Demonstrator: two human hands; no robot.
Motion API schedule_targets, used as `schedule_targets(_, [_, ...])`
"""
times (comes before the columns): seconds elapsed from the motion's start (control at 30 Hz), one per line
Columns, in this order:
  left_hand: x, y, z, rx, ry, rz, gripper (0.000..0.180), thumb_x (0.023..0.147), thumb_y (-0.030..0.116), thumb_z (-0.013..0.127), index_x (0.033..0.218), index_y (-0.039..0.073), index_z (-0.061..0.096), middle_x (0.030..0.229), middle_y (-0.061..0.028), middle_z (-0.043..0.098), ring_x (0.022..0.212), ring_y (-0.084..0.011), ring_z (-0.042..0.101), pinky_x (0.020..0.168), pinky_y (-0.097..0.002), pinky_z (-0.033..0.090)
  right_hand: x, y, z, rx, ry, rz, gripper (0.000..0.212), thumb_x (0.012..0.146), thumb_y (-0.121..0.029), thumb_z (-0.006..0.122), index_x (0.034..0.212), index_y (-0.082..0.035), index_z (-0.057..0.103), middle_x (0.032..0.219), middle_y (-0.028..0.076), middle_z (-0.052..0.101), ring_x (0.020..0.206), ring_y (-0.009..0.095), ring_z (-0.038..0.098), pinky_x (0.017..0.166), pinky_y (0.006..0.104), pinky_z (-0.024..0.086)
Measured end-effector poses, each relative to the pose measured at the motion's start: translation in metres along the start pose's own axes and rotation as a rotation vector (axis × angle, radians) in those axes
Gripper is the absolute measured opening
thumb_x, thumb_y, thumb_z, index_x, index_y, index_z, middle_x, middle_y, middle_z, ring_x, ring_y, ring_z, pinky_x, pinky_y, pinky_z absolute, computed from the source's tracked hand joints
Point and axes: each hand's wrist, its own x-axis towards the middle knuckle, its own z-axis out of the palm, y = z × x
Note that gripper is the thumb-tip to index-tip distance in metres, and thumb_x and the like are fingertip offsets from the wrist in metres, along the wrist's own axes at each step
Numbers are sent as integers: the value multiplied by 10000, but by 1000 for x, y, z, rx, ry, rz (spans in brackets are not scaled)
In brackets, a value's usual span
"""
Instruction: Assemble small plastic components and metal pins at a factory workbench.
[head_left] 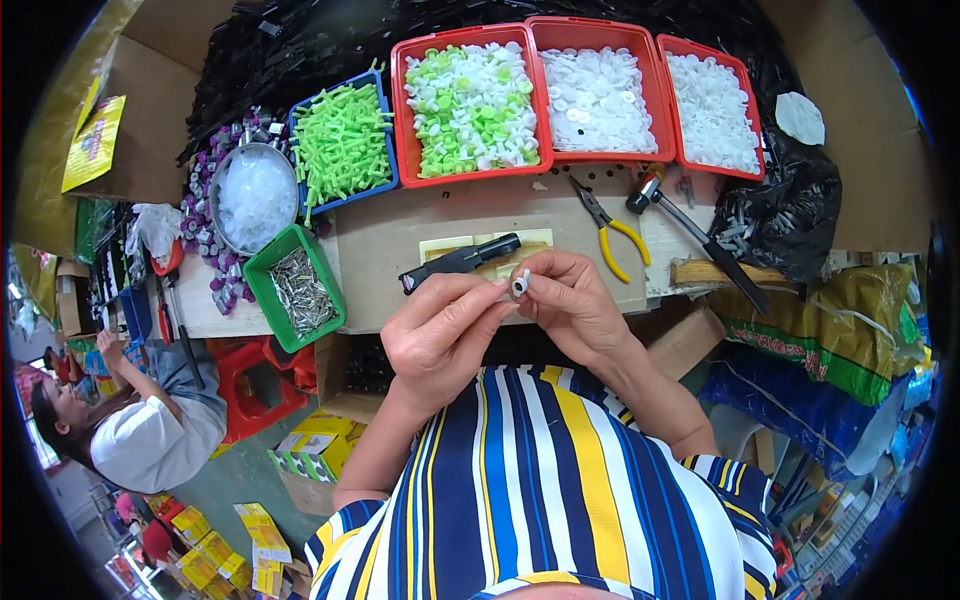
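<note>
My right hand [572, 305] pinches a small white plastic part [521, 284] with a dark spot on it, between thumb and forefinger. Close against it on the left, my left hand [440, 335] is closed in a pinch; its fingertips meet the part, and what lies between them is too small to make out. Just beyond both hands, a black plastic toy gun body [462, 263] lies slanted across a pale yellow holding block [535, 240] on the bench.
Red bins [547, 120] of white and green plastic pieces line the back, beside a blue bin [392, 183] of green sticks. A green tray [262, 290] of screws and a metal bowl [217, 205] stand left. Yellow-handled pliers [612, 240] and a hammer [700, 235] lie right. Another person [160, 440] sits left.
</note>
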Motion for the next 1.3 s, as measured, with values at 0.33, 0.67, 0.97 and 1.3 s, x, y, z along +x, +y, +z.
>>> schedule_targets(0.33, [2,-3,3,86,-74,109,314,704,-40,789,1006,16,725,895,-120,672,754,-240,658,647,-303,527,0,-4,1,-34,21,-42,153,912,-60,664,1054,-9,688,942,60,701,854,96,646,739,217,494])
schedule_targets(0.67, [7,-32,6,423,-263,-78,310,772,57,730,1060,-9,640,1023,-130,600,954,-313,562,817,-413,463,-8,-25,-11,-412,240,-343,137,901,-60,668,1014,18,671,890,59,689,789,96,626,716,225,480])
schedule_targets(0.97, [17,-20,6,-168,-212,-573,288,873,91,692,1134,-4,616,895,-74,638,703,-188,576,659,-287,461,-4,-25,-12,-186,199,-175,140,918,-74,653,1033,6,653,895,56,687,810,100,641,721,221,495])
schedule_targets(1.3, [15,-13,10,-945,-271,-1110,352,1017,236,498,1274,10,578,854,-26,633,702,-62,516,642,-179,413,8,-14,-14,-243,180,-251,138,903,-62,669,1017,14,661,910,66,696,815,101,644,732,214,493])
